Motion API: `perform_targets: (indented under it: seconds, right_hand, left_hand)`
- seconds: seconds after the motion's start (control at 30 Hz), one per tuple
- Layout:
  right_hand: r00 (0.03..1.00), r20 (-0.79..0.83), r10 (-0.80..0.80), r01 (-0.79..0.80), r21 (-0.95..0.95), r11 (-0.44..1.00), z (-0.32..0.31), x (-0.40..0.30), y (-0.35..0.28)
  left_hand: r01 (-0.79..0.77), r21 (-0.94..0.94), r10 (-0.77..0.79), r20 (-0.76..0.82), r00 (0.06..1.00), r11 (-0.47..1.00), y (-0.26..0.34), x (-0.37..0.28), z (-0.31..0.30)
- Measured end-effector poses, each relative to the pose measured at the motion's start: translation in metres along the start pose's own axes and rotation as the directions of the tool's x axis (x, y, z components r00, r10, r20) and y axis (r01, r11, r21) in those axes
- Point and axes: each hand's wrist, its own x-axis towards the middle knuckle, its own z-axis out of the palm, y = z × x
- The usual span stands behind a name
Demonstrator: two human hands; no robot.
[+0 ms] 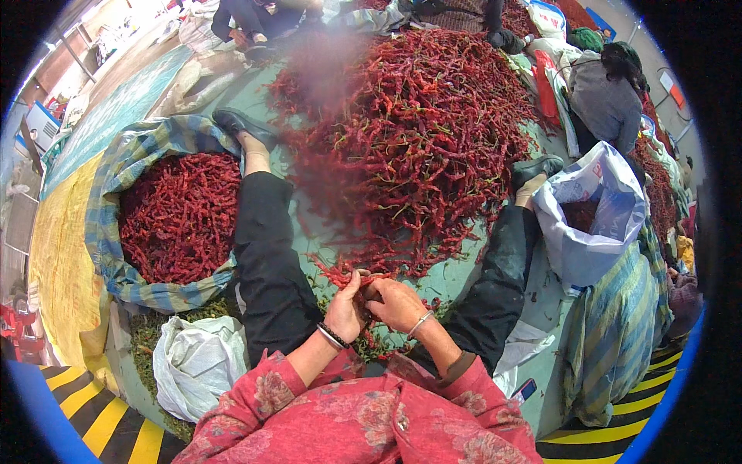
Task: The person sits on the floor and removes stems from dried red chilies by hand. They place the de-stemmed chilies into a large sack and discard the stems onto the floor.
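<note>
My left hand (346, 307) holds a small bunch of red chillies (335, 274), whose tips stick out past the thumb to the upper left. Against it, my right hand (397, 304) has its fingers curled, with thumb and forefinger pinching at the bunch; the fingers partly hide the chillies there. Below both hands, green stems and bits of chilli (374, 346) lie between my thighs. Beyond them, a large heap of red chillies with some green stems (429, 127) spreads between my outstretched legs. Part of the heap's left side looks blurred.
At my left stands a checked cloth sack (104, 214) full of red chillies (179, 217), with a white sack (200, 362) nearer me. To my right are an open white woven sack (591, 249) and a phone (524, 391). Another person (603, 98) sits at upper right.
</note>
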Motion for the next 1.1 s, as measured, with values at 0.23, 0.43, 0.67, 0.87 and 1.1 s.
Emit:
perform_targets:
  seconds: [0.23,0.43,0.67,0.87,1.1]
  right_hand:
    - [0.999,0.027,0.047,-0.05,0.102,0.994,-0.005,-0.002,-0.004]
    - [0.992,-0.121,0.032,-0.049,-0.139,0.989,-0.005,-0.005,-0.014]
    - [0.968,-0.248,-0.039,-0.036,-0.29,0.956,0.016,-0.003,-0.011]
    - [0.87,-0.492,-0.024,-0.241,-0.468,0.85,0.035,0.013,-0.008]
    - [0.967,-0.238,0.087,-0.078,0.047,0.996,-0.039,-0.009,0.02]
  left_hand:
    - [-0.049,0.021,0.048,0.038,0.998,0.999,-0.001,0.002,0.0]
    - [-0.107,0.265,0.122,-0.04,0.992,0.958,-0.004,0.004,-0.002]
    - [-0.142,0.301,0.186,-0.123,0.975,0.943,-0.012,0.011,-0.011]
    - [-0.239,0.276,0.326,-0.335,0.884,0.931,-0.023,0.026,-0.013]
    - [-0.129,0.005,0.126,-0.261,0.957,0.992,0.01,0.018,-0.022]
